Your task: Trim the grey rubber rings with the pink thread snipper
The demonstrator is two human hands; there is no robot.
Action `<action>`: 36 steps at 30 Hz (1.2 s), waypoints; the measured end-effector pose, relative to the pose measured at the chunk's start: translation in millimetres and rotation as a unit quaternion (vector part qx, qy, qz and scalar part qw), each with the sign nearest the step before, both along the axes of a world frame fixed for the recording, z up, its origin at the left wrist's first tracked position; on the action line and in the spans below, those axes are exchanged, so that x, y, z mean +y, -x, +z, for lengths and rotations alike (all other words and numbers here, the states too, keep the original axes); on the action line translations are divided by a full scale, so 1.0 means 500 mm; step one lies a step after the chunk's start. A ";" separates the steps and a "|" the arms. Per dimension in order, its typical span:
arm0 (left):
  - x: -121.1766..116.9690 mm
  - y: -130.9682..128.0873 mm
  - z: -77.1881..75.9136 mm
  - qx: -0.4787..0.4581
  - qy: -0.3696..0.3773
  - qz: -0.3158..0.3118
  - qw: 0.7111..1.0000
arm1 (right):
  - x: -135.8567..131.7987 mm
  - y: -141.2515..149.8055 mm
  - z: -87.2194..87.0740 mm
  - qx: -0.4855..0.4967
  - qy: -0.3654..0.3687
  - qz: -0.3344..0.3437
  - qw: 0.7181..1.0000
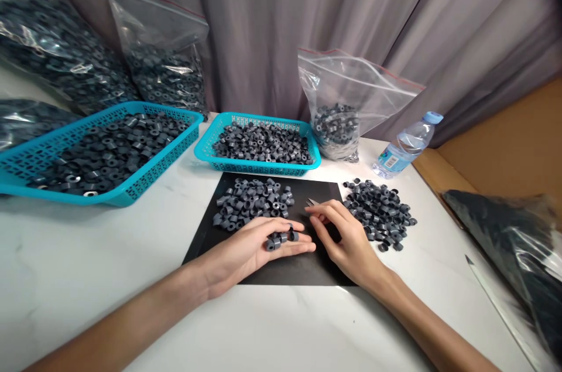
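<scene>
My left hand [250, 250] lies on the black mat [281, 269] with its fingers stretched to the right, and a few small grey rubber rings [281, 238] rest on them. My right hand [345, 237] is just right of it, its fingers curled and pinched on a small metal tool [311, 202] whose tips stick out to the upper left. A pile of the same rings [254, 201] sits on the mat behind my left hand. A second pile [381, 212] lies on the white table beside my right hand.
Two turquoise baskets of rings stand behind the mat, a small one [206, 152] and a large one [132, 189] at the left. Zip bags of rings [336, 126] [169, 76] lean on the curtain. A water bottle [406, 146] lies at the right, by a cardboard box [504, 149].
</scene>
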State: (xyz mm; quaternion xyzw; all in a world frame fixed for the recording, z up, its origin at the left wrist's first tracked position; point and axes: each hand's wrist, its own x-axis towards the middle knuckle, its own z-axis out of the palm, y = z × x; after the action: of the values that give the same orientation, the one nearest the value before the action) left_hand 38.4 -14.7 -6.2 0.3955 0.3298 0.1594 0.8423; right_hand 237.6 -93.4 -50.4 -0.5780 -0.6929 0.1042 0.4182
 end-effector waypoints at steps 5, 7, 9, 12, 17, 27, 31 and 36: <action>0.002 0.001 0.000 -0.010 -0.007 0.003 1.000 | 0.002 0.001 -0.004 -0.009 -0.006 0.005 1.000; 0.003 0.000 0.000 -0.003 -0.017 -0.007 1.000 | 0.004 0.002 -0.006 -0.012 -0.005 0.003 1.000; 0.002 -0.001 0.002 0.011 -0.030 -0.021 0.999 | 0.005 0.001 -0.007 -0.016 -0.003 0.005 1.000; -0.007 -0.003 0.008 0.027 -0.045 -0.070 0.996 | 0.004 -0.001 -0.005 -0.025 0.002 0.014 1.000; -0.025 -0.006 0.013 0.006 -0.045 -0.195 0.980 | -0.001 -0.003 0.003 -0.058 0.020 0.072 0.995; 0.016 0.008 0.016 0.044 -0.086 -0.260 0.961 | 0.028 0.020 0.027 -0.079 0.065 0.123 0.987; 0.034 0.013 0.008 0.051 -0.096 -0.229 0.967 | 0.030 0.033 0.013 -0.101 0.047 0.130 0.985; 0.037 0.013 0.006 0.057 -0.094 -0.212 0.971 | 0.030 0.034 0.000 -0.032 0.028 0.109 0.993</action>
State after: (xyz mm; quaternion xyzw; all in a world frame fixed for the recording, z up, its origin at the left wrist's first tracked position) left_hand 31.8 3.6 -3.1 0.5420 0.2697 -0.0152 0.7958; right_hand 220.6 -78.5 -50.5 -0.5136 -0.7618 0.1497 0.3654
